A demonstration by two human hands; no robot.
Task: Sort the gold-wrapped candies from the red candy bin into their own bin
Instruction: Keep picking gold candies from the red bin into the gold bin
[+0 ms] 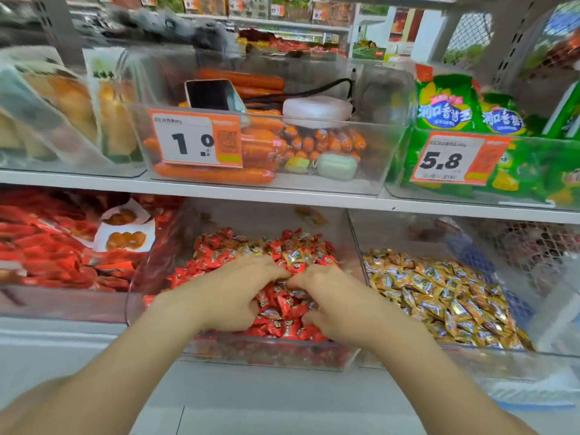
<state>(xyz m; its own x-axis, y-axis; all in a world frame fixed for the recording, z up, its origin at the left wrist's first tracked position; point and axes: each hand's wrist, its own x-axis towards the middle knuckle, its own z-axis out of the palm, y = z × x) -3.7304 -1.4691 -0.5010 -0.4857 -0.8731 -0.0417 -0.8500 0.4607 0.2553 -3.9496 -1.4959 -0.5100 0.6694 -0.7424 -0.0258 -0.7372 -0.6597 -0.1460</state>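
1. At the front of the low shelf, in the red candy bin [276, 356], the L hand [232, 296] and R hand [332, 306] lie side by side. Fingers are curled down into the red candies; if they pinch 1, cannot tell.
2. Just behind the fingertips, a few gold-wrapped candies [295, 255] sit mixed w/ the red.
3. Just beside, on the right, the gold bin [455, 359] holds a gold pile.
4. On the shelf above, a price tag [194, 138] shows 1.0.

Red candies [282, 309], gold candies [439, 293]
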